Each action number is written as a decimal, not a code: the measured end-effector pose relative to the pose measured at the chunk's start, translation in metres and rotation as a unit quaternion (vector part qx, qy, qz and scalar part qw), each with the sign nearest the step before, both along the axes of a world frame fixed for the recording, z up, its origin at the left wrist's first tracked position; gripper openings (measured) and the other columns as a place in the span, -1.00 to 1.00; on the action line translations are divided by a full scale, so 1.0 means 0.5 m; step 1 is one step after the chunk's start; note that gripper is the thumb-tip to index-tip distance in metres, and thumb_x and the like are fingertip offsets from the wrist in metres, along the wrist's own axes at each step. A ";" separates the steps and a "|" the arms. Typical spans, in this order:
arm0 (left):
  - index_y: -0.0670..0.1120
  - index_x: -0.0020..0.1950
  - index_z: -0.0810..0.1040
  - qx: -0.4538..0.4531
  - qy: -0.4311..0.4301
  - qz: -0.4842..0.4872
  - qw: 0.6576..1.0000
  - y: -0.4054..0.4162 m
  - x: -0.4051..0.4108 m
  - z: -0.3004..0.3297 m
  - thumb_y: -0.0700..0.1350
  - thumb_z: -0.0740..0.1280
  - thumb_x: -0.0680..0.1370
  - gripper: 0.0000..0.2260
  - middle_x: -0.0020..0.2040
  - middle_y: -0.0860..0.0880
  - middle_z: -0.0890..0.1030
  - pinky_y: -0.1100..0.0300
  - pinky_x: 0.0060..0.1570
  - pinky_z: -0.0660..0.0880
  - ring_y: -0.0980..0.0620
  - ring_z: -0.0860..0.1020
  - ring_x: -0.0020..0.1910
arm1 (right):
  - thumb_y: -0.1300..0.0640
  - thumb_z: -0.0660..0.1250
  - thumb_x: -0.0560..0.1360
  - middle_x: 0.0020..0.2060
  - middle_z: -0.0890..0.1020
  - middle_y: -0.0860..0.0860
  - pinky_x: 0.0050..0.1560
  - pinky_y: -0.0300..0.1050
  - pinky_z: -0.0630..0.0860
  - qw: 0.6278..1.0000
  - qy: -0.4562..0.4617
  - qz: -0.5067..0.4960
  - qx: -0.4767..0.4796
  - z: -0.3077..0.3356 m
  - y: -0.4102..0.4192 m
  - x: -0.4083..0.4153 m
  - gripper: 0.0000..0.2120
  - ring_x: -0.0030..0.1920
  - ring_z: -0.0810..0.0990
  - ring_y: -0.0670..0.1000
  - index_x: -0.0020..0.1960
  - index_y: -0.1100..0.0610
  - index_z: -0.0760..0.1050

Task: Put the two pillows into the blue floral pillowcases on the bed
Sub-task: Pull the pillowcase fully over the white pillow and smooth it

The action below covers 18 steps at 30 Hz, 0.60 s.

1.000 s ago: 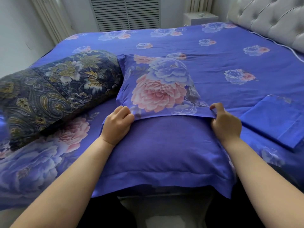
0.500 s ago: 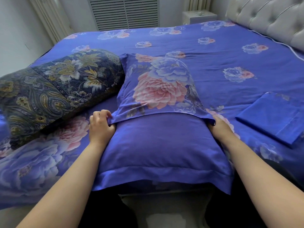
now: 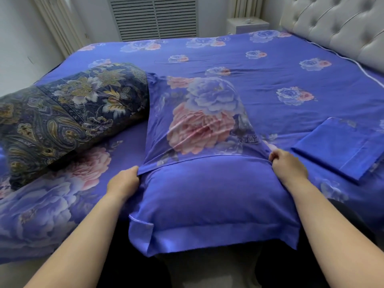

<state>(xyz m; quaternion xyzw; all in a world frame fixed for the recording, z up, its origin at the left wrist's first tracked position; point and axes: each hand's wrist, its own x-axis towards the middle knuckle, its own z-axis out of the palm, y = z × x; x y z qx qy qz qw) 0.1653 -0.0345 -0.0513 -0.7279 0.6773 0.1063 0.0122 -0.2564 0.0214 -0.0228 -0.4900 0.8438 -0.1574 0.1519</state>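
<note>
Both hands have shifted since a moment ago, the left hand [image 3: 122, 181] dropping lower along the pillow's side and the right hand [image 3: 287, 166] rising into full view at the opposite corner. Each now grips the open hem of the blue floral pillowcase [image 3: 199, 121], fingers curled tight on the cloth, the hands well apart at either side of the pillow [image 3: 207, 196]. The pillow's far half sits inside the case; its plain blue near half lies exposed, overhanging the edge of the bed [image 3: 270, 65]. A dark paisley pillow [image 3: 68, 113] rests just beside the case on the left. A folded blue pillowcase [image 3: 340, 146] lies flat to the right, near the right hand. A tufted headboard [image 3: 340, 23] stands at far right.
</note>
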 end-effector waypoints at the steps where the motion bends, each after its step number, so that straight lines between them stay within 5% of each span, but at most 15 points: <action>1: -0.03 0.00 0.43 0.024 0.015 0.000 1.000 -0.011 0.004 0.008 -0.18 0.12 0.50 -0.84 0.12 -0.15 0.57 0.06 -0.09 0.41 -0.14 0.52 0.06 | 0.28 0.11 0.45 0.03 0.56 0.14 -0.10 -0.04 0.36 1.000 0.009 0.008 0.009 0.010 -0.007 -0.002 -0.79 -0.11 0.44 0.15 -0.10 0.07 0.47; 4: 0.02 0.31 0.34 -0.003 0.062 -0.006 0.998 -0.024 0.012 0.032 -0.14 0.24 0.41 -0.55 0.26 -0.12 0.46 0.00 0.11 0.43 -0.14 0.45 0.19 | 0.25 0.19 0.44 0.25 0.37 0.17 0.21 0.05 0.38 0.999 0.022 0.019 -0.015 0.043 -0.019 -0.001 -0.73 0.21 0.39 0.23 0.07 0.02 0.49; 7: 0.02 0.45 0.26 -0.184 0.063 -0.109 0.975 -0.009 -0.042 0.073 -0.21 0.33 0.34 -0.32 0.31 -0.07 0.35 -0.10 0.16 0.41 -0.18 0.35 0.26 | 0.17 0.35 0.38 0.42 0.18 0.04 0.35 0.10 0.22 0.987 0.048 0.137 -0.073 0.081 -0.026 0.041 -0.40 0.40 0.20 0.17 0.38 -0.08 0.30; 9: -0.03 0.33 0.44 -0.287 0.068 -0.178 0.939 -0.003 -0.090 0.091 -0.25 0.27 0.32 -0.45 0.18 -0.08 0.47 -0.09 0.02 0.47 -0.20 0.43 0.12 | 0.17 0.34 0.39 0.38 0.25 0.02 0.33 0.08 0.24 0.973 0.086 0.187 -0.105 0.086 -0.039 0.081 -0.37 0.36 0.24 0.16 0.42 -0.12 0.28; 14: -0.17 -0.10 0.63 -0.472 0.132 -0.260 0.832 0.016 -0.136 0.096 -0.25 0.19 0.47 -0.79 -0.28 -0.10 0.53 0.03 -0.26 0.46 -0.15 0.47 -0.27 | 0.14 0.24 0.51 0.00 0.55 0.13 0.04 0.09 0.40 0.946 0.111 0.197 -0.234 0.061 -0.049 0.099 -0.77 0.07 0.51 0.24 0.13 0.07 0.56; 16: -0.16 -0.12 0.64 -0.492 0.124 -0.270 0.819 0.024 -0.128 0.085 -0.22 0.23 0.54 -0.81 -0.31 -0.08 0.53 0.06 -0.27 0.43 -0.13 0.46 -0.30 | 0.09 0.20 0.47 -0.09 0.57 0.10 -0.02 0.09 0.46 0.926 0.088 0.202 -0.308 0.052 -0.029 0.077 -0.75 -0.02 0.55 0.23 0.03 0.10 0.59; 18: -0.12 -0.13 0.64 -0.477 0.086 -0.268 0.833 0.025 -0.113 0.061 -0.18 0.27 0.53 -0.84 -0.31 -0.06 0.53 0.04 -0.29 0.43 -0.13 0.49 -0.30 | 0.02 0.17 0.38 0.03 0.51 0.06 0.15 0.05 0.43 0.929 0.031 0.244 -0.277 0.043 -0.006 0.068 -0.60 0.08 0.49 0.14 0.16 0.06 0.55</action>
